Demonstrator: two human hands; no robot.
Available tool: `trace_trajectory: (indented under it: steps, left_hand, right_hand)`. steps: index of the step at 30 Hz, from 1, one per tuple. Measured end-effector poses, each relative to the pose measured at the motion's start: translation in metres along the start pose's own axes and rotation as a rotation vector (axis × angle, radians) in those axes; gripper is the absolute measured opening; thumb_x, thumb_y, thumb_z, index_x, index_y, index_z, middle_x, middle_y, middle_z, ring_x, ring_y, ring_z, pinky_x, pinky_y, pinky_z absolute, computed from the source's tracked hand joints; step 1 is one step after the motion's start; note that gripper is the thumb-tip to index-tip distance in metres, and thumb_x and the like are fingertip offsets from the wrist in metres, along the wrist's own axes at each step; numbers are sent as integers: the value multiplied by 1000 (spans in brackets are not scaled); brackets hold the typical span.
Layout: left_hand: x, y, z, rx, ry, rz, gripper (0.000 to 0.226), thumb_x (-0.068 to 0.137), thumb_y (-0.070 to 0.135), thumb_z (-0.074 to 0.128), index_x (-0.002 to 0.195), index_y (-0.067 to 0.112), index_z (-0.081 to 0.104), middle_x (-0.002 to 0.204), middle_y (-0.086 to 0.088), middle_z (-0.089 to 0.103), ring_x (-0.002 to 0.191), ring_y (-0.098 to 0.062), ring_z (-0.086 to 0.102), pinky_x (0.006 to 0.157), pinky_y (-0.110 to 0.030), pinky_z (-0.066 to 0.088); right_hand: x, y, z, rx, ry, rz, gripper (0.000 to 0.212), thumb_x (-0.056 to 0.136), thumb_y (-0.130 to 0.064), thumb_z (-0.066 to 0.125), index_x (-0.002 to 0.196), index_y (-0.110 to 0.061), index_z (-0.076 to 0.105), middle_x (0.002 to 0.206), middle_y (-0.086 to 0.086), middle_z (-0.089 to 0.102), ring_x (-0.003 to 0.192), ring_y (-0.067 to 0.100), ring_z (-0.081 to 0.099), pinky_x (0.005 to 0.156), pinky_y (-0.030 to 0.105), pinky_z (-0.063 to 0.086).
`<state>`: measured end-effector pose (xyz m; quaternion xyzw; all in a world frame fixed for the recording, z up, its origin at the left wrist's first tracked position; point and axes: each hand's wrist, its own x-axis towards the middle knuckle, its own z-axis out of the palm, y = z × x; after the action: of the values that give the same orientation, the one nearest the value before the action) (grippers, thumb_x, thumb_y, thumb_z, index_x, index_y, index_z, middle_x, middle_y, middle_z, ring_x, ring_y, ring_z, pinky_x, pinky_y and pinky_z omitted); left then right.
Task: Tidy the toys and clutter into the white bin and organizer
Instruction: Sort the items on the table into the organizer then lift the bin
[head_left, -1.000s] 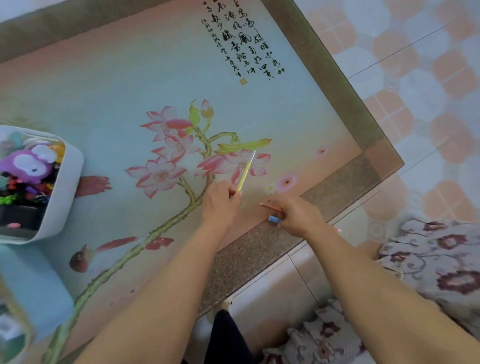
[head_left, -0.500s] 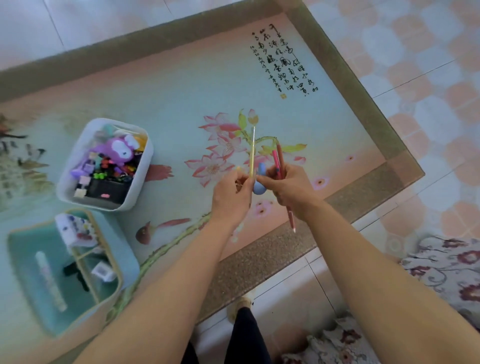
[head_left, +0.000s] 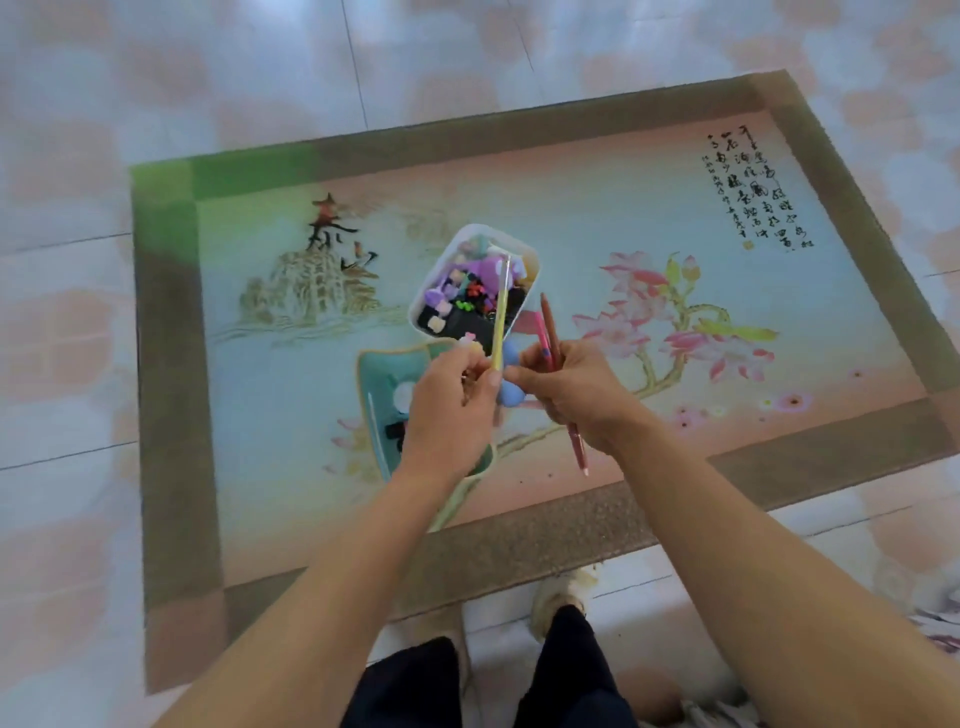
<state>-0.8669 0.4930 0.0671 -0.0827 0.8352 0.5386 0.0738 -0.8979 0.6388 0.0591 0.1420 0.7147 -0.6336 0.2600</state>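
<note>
Pinching yellow pencil (head_left: 501, 317) in left hand (head_left: 451, 410), gripping pink and brown pencils (head_left: 551, 332) in right hand (head_left: 569, 387), frame centre, before white bin (head_left: 530, 260).

Both bare forearms reach forward and meet at the middle. The left hand (head_left: 451, 410) shows its back, fingers curled, thumb and fingertips pinching a thin yellow pencil (head_left: 501, 315) that points up and away. The right hand (head_left: 570, 391) sits just beside it, fingers wrapped round two reddish pencils (head_left: 549, 332).
</note>
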Motion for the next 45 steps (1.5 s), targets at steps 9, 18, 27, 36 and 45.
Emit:
trace_trajectory:
  steps: [9, 18, 27, 36, 45]
  left_hand:
    - [1, -79, -47, -8, 70, -345, 16, 93, 17, 50, 85, 4, 54, 79, -11, 59, 76, -27, 54, 71, -42, 44]
    - [5, -91, -42, -15, 51, -348, 10, 94, 18, 48, 88, 10, 52, 72, 2, 54, 72, -21, 53, 68, -35, 42]
    - [-1, -76, -25, 13, -98, -110, 8, 90, 11, 57, 82, 10, 55, 73, 2, 61, 71, -15, 58, 69, -31, 45]
    - [0, -61, -7, -37, -129, 21, 4, 88, 16, 63, 91, 15, 64, 76, 10, 63, 72, -5, 59, 71, -25, 48]
    - [1, -91, -23, -71, 63, -152, 12, 91, 15, 58, 88, 26, 61, 83, 7, 66, 85, -22, 67, 83, -49, 55]
  right_hand:
    - [26, 31, 88, -283, -3, 31, 13, 82, -7, 71, 80, 6, 67, 69, 17, 70, 62, 16, 65, 73, 26, 54]
    - [17, 33, 85, -165, 130, -120, 54, 97, -34, 53, 55, 0, 55, 47, 9, 49, 39, 9, 42, 48, 24, 40]
    - [8, 19, 60, 159, 65, -134, 30, 90, -30, 64, 87, 0, 59, 54, 0, 32, 37, 6, 26, 36, 17, 25]
    - [7, 13, 55, 266, 198, -133, 41, 97, -35, 52, 67, -7, 45, 51, 2, 29, 35, 8, 26, 36, 19, 28]
    - [18, 24, 56, 543, 329, -212, 42, 102, -33, 39, 68, -13, 54, 60, 2, 59, 61, 22, 57, 71, 39, 52]
